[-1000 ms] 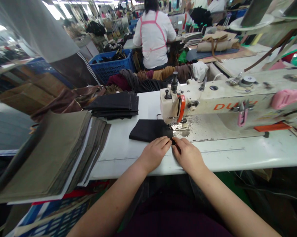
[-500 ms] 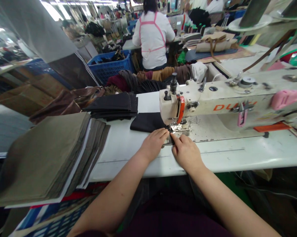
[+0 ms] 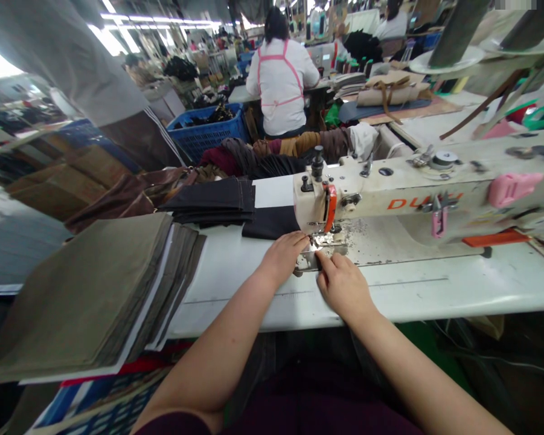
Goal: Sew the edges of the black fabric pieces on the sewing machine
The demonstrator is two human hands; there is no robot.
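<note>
A black fabric piece [image 3: 266, 222] lies on the white table under the head of a cream sewing machine [image 3: 389, 193], reaching back to the left of the needle. My left hand [image 3: 284, 256] rests flat on the table at the fabric's near edge, fingers together and stretched toward the presser foot [image 3: 322, 240]. My right hand [image 3: 342, 284] lies just right of it, fingertips at the metal needle plate. Neither hand grips anything.
A stack of olive fabric panels [image 3: 86, 296] lies at the left, a pile of black pieces [image 3: 212, 202] behind it. Brown garments [image 3: 131, 190] and a blue crate [image 3: 208, 124] stand further back. A person in white with pink apron straps [image 3: 281, 78] sits facing away.
The black fabric has fed away from me under the presser foot, so less of it shows in front of the needle. Both hands have followed it forward toward the machine.
</note>
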